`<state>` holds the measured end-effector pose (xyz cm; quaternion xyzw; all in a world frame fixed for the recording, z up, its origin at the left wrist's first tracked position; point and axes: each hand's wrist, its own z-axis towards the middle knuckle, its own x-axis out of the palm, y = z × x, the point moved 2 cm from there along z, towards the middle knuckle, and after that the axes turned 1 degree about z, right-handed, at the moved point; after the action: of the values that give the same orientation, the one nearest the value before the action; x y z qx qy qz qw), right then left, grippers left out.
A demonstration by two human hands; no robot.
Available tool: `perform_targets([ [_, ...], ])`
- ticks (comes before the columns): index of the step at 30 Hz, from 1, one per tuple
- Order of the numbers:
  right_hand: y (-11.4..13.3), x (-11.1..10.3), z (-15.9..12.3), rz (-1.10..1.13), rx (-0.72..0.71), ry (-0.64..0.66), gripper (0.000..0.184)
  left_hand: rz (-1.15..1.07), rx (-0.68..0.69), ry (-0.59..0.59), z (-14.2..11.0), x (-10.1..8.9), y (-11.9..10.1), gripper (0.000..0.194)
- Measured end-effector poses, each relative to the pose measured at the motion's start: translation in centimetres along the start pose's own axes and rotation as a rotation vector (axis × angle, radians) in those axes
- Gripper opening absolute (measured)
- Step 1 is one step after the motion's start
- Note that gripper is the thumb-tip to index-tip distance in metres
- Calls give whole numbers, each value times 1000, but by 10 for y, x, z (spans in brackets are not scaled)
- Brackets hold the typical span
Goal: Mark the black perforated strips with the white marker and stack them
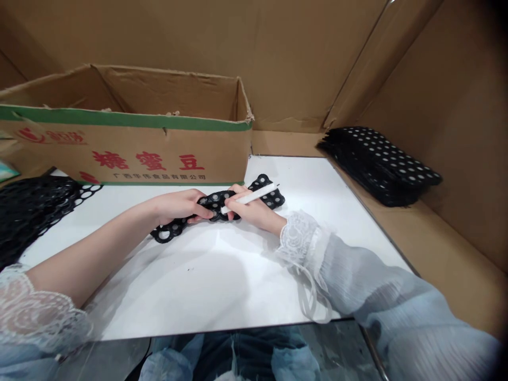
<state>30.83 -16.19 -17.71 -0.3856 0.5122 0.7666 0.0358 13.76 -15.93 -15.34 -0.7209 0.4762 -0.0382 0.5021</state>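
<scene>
Across the middle of the white tabletop lies a narrow black strip (215, 204) with pale round dots or holes and a wavy edge; a ring-like loop shows at its lower left end. My left hand (186, 205) is closed around its middle, thumb on top. Close beside it, my right hand (251, 210) is closed on a slim white pen-like tool (256, 194), whose thin dark tip points up to the right. The right fingertips also touch the strip. How the right fingers grip underneath is hidden.
An open cardboard box (159, 153) with red lettering stands behind my hands. Black netting with round holes (35, 211) is heaped at the left. A stack of black dotted pieces (381, 164) lies on cardboard at the right. Cardboard walls (293, 63) enclose the white tabletop (198, 286).
</scene>
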Motion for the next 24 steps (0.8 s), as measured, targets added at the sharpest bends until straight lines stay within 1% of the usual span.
perform_targets([
  [4,2,6,-2,-46,-5,-20,36,20,-5,-4,-1,1,0,27],
  [7,2,14,-3,-188,-26,-126,35,15,-8,-29,-3,6,-2,29],
  [9,2,19,-3,-292,-57,-211,34,-36,-10,-58,-4,11,-3,30],
  [11,1,21,-2,-369,-87,-257,34,-128,-17,-75,-3,16,-4,28],
  [14,0,19,0,-441,-98,-274,33,-263,-17,-60,-1,21,-3,24],
  [16,0,16,1,-463,-99,-284,31,-290,5,-26,0,19,-2,25],
  [18,2,13,0,-460,-110,-284,31,-224,34,17,0,13,-1,27],
  [21,5,9,-4,-398,-134,-226,33,62,44,59,-4,2,0,28],
  [22,5,8,-5,-356,-143,-189,33,169,37,47,-5,0,0,28],
  [24,5,5,-5,-247,-159,-112,33,345,37,-63,-7,-5,-1,31],
])
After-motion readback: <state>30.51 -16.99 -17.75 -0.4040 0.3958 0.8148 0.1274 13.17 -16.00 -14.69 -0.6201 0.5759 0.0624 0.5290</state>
